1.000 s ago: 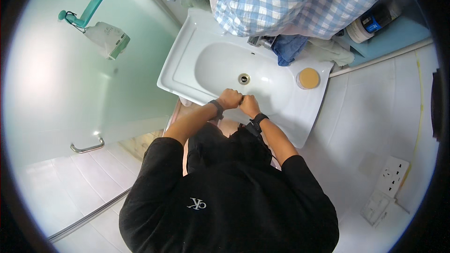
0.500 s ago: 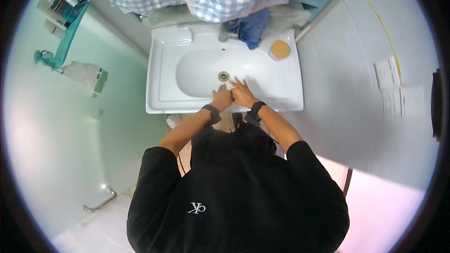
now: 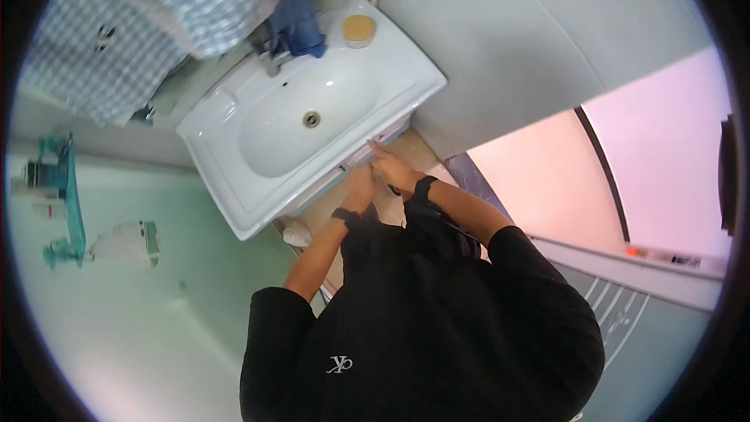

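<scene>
A white washbasin (image 3: 242,202) with a round drain (image 3: 312,119) lies ahead of me to the left. Both hands are just off its front edge, close together at the cabinet front (image 3: 320,187) below the rim. My right hand (image 3: 396,169) has fingers stretched forward beside that front, with nothing visible in them. My left hand (image 3: 360,188) is close beside it, its fingers blurred and partly hidden. Dark bands circle both wrists. A tap (image 3: 272,62) stands at the basin's back, with a blue cloth (image 3: 297,23) draped by it.
A yellow-lidded jar (image 3: 358,31) stands on the basin's back right corner. Checked curtains (image 3: 211,8) hang at upper left. Teal shelf (image 3: 74,195) with toiletries is on the left wall. A white bottle (image 3: 297,234) stands below the basin. To the right is a doorway with pinkish floor (image 3: 539,168).
My view has turned to the right, so the basin now sits tilted at upper left. Both hands have come out from over the bowl to its front edge.
</scene>
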Demonstrator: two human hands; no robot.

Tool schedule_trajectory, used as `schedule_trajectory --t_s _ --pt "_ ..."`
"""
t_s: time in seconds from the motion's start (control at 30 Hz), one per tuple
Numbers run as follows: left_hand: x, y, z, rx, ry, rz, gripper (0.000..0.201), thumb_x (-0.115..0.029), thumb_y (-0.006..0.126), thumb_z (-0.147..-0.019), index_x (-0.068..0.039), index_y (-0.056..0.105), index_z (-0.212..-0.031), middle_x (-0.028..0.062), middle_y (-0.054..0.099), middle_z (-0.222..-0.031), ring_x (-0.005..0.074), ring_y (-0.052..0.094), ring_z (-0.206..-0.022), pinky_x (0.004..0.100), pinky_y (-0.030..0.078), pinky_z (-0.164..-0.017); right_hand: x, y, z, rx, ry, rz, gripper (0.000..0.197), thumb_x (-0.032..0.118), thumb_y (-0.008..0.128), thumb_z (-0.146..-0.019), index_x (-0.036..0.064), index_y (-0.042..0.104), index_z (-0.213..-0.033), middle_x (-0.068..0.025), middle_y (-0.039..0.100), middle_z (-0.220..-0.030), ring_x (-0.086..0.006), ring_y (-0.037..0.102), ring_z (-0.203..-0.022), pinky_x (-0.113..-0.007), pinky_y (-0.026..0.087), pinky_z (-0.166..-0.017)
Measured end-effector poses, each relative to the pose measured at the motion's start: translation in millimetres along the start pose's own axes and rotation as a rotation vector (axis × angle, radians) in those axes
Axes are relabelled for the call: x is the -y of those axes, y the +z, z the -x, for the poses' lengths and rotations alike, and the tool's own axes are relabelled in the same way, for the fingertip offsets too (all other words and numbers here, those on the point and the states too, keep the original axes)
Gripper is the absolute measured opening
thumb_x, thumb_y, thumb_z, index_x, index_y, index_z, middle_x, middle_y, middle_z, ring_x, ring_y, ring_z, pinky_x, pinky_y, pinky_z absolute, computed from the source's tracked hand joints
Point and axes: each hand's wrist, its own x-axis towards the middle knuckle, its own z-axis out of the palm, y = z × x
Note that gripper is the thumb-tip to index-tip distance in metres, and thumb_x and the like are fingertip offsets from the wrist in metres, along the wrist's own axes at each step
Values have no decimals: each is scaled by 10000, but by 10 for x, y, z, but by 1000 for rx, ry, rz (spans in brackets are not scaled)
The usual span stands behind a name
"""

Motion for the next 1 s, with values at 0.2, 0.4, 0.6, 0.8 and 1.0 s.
schedule_trajectory --t_s 0.2,0.4,0.6,0.8,1.0 --pt "164 802 -9 235 265 -124 262 -189 546 -658 -46 598 -871 200 592 -825 365 567 -776 415 451 -704 -144 162 783 13 90 -56 211 168 571 -654 53 567 -830 -162 559 -882 -342 538 -828 -425 412 -771" --pt "-1089 1240 -108 785 317 -309 241 -216 549 -624 -68 615 -802 161 606 -769 332 581 -739 410 460 -657 -576 -31 2025 170 456 -417 234 225 593 -642 59 579 -807 -176 576 -767 -336 549 -779 -415 433 -692" --pt "-2620 2266 -145 994 384 -413 273 -226 552 -633 -72 602 -852 167 604 -816 332 579 -760 402 459 -660 -1207 -405 3573 13 745 -529 248 182 564 -656 42 575 -861 -190 584 -839 -351 546 -817 -410 429 -720" --pt "-4027 3512 -175 1162 613 -355 299 -247 572 -623 -65 601 -858 181 599 -828 331 579 -778 402 456 -669 -1725 -795 5095 -228 1112 -685 273 180 608 -641 42 576 -874 -204 577 -868 -360 541 -830 -402 430 -715" --pt "-5211 4026 -366 1155 780 -311 400 -243 615 -639 -45 530 -976 199 585 -895 347 558 -821 390 446 -707 -2364 -1190 5882 -533 1145 -590 366 176 675 -612 38 545 -926 -197 577 -852 -373 529 -839 -410 434 -706"
